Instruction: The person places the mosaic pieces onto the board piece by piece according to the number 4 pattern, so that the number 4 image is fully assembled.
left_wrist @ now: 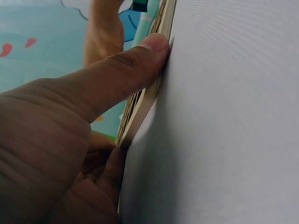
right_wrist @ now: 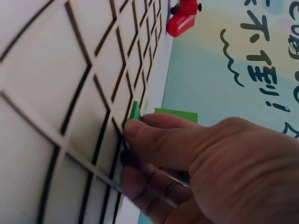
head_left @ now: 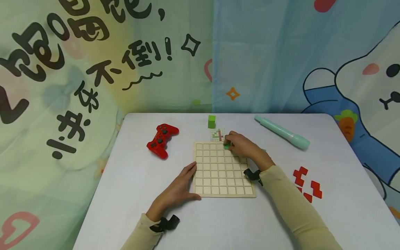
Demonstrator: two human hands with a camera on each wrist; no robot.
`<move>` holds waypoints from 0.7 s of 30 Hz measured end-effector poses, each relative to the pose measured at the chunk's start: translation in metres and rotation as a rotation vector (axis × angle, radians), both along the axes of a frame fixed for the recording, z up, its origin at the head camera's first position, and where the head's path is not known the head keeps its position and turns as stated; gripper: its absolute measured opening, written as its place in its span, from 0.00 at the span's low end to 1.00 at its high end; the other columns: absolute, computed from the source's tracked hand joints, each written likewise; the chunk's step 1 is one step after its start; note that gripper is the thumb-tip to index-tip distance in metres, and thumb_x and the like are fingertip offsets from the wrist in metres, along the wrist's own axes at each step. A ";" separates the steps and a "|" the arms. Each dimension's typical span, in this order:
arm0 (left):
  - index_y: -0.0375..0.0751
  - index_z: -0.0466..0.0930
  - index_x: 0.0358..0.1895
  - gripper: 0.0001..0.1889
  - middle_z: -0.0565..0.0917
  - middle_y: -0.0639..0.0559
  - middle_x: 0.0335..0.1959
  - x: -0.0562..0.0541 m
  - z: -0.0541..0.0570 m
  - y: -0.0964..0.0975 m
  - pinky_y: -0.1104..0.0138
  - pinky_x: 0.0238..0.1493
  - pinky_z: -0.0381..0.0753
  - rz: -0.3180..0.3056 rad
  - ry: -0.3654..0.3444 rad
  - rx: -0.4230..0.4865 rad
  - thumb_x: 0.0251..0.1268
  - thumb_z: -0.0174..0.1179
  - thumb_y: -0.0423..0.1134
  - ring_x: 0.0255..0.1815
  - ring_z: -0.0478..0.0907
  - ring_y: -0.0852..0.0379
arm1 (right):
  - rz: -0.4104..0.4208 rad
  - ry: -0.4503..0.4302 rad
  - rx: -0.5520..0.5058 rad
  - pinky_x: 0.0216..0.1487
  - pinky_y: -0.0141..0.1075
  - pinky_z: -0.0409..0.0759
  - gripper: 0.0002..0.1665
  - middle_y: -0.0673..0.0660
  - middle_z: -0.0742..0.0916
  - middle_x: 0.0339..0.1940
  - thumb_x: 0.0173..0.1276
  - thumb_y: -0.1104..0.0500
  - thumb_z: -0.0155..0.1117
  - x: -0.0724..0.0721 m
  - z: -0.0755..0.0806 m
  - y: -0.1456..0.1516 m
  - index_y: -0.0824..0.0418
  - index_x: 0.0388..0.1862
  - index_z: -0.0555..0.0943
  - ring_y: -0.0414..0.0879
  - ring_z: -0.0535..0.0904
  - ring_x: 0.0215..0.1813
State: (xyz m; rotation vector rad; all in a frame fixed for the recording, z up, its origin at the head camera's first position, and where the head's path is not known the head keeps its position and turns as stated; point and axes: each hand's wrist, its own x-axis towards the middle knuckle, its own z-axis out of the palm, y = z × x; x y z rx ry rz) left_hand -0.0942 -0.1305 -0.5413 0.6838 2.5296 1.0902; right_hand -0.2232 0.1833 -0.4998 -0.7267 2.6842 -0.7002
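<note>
A pale wooden grid board [head_left: 210, 173] with rows of square cells lies flat on the table. My left hand [head_left: 178, 186] rests at its left side, fingertips along the left edge and the straight thumb at the front corner; in the left wrist view the thumb [left_wrist: 126, 70] presses the board's rim [left_wrist: 140, 109]. Over the back right part of the board, my right hand [head_left: 242, 145] pinches a small flat green piece [head_left: 226, 147] between thumb and fingers. The right wrist view shows this green piece [right_wrist: 135, 111] close to the cells, partly hidden by the fingertips.
A small patterned grid card [head_left: 217, 134] lies behind the board, with a green block [head_left: 211, 122] beyond it. A red game controller [head_left: 161, 140] is at back left, a mint-green capped tube [head_left: 282, 132] at back right. Several flat red pieces [head_left: 316, 189] lie to the right.
</note>
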 end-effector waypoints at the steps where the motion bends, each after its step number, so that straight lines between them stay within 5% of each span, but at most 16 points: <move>1: 0.33 0.54 0.85 0.62 0.55 0.45 0.89 0.000 0.000 0.000 0.50 0.83 0.67 0.002 0.003 -0.003 0.49 0.86 0.42 0.89 0.55 0.45 | -0.004 0.005 -0.005 0.54 0.51 0.84 0.08 0.63 0.83 0.52 0.77 0.67 0.65 0.001 0.000 0.000 0.63 0.53 0.84 0.55 0.82 0.51; 5: 0.33 0.54 0.85 0.62 0.55 0.45 0.89 0.000 0.000 0.001 0.50 0.83 0.68 0.002 0.005 -0.010 0.49 0.86 0.42 0.89 0.56 0.45 | -0.066 0.020 -0.048 0.56 0.53 0.85 0.17 0.66 0.83 0.58 0.81 0.63 0.62 0.014 0.008 0.011 0.66 0.64 0.83 0.58 0.84 0.54; 12: 0.33 0.55 0.85 0.62 0.55 0.45 0.89 0.001 0.003 0.003 0.50 0.83 0.67 0.021 -0.008 -0.003 0.48 0.87 0.41 0.89 0.55 0.45 | -0.411 0.064 -0.145 0.55 0.56 0.85 0.20 0.65 0.82 0.67 0.85 0.64 0.54 0.057 0.035 0.073 0.60 0.71 0.79 0.65 0.82 0.63; 21: 0.32 0.55 0.85 0.62 0.55 0.43 0.89 0.004 0.003 0.006 0.49 0.83 0.67 0.011 -0.018 0.007 0.48 0.87 0.39 0.89 0.55 0.43 | -0.586 -0.078 -0.082 0.57 0.54 0.82 0.26 0.69 0.78 0.68 0.81 0.59 0.61 0.078 0.007 0.110 0.65 0.73 0.74 0.63 0.78 0.61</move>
